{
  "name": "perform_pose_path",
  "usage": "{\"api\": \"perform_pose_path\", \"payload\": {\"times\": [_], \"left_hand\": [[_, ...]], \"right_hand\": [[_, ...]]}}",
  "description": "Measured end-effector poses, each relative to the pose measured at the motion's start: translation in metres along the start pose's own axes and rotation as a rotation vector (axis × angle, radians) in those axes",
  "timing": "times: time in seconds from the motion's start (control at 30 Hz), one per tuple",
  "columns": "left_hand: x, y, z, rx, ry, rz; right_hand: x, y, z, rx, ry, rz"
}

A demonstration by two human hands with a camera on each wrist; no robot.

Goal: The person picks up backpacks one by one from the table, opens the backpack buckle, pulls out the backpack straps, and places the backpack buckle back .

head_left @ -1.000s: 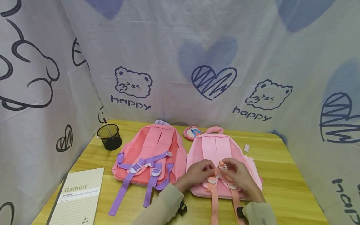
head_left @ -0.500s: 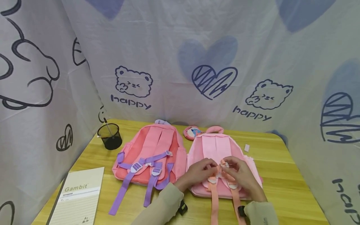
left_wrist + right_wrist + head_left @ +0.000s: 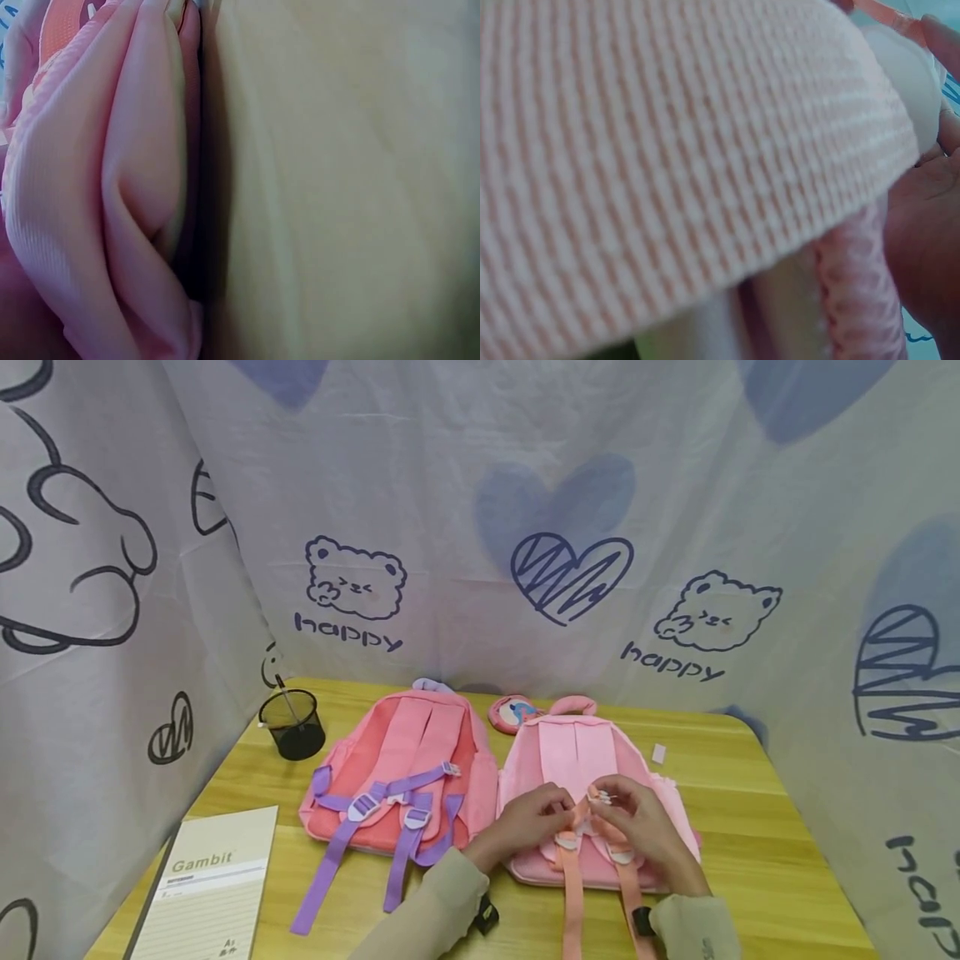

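A light pink backpack (image 3: 528, 760) lies back side up on the table, its padded shoulder straps showing. My left hand (image 3: 534, 817) pinches an orange webbing strap (image 3: 579, 814) over the lower middle of the backpack. Close beside it on the right, my right hand (image 3: 637, 817) holds the strap's end with a white buckle (image 3: 602, 797) between thumb and fingers. The buckle's prongs point right. Two orange strap tails hang toward the front. Pink fabric (image 3: 67, 187) fills the left side of the left wrist view. Ribbed mesh (image 3: 675, 165) covers most of the right wrist view.
A coral backpack (image 3: 401, 752) with purple straps (image 3: 330, 877) lies to the left. A black mesh pen cup (image 3: 296, 735) and a notebook (image 3: 206, 877) are farther left. A round pink ornament (image 3: 512, 714) and a small white piece (image 3: 658, 754) lie behind on the table (image 3: 757, 843).
Both hands stay almost in place over the light pink backpack. The fingers shift slightly, and the white buckle in the right hand has turned a little, showing more of its prongs.
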State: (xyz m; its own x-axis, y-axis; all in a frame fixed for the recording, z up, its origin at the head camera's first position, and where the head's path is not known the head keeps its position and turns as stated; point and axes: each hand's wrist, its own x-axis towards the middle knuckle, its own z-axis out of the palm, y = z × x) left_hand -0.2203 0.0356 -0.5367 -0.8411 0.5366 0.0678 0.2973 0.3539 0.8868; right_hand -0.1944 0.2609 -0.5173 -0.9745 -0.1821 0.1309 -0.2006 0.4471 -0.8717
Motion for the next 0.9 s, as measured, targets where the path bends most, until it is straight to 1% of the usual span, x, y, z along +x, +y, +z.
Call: {"api": "perform_pose_path", "payload": {"times": [0.27, 0.43, 0.57, 0.67, 0.77, 0.9], "left_hand": [[0.0012, 0.0000, 0.0001, 0.012, -0.002, -0.006], [0.0009, -0.0004, 0.0010, 0.023, -0.001, -0.001], [0.0001, 0.0006, 0.0010, -0.014, 0.000, -0.020], [-0.0003, 0.0011, 0.0006, -0.058, -0.004, -0.029], [-0.0004, 0.0010, 0.0002, -0.075, -0.013, -0.019], [-0.0001, 0.0004, 0.0001, -0.086, -0.023, -0.005]], "right_hand": [[-0.0024, 0.0007, -0.0043, -0.030, 0.036, 0.071], [-0.0029, 0.0009, -0.0048, -0.027, 0.043, 0.043], [-0.0034, -0.0011, -0.0050, -0.033, 0.037, 0.028], [-0.0031, -0.0026, -0.0054, -0.036, 0.041, 0.036], [-0.0031, -0.0029, -0.0057, -0.041, 0.044, 0.023], [-0.0046, -0.0011, -0.0054, -0.054, 0.059, -0.027]]}}
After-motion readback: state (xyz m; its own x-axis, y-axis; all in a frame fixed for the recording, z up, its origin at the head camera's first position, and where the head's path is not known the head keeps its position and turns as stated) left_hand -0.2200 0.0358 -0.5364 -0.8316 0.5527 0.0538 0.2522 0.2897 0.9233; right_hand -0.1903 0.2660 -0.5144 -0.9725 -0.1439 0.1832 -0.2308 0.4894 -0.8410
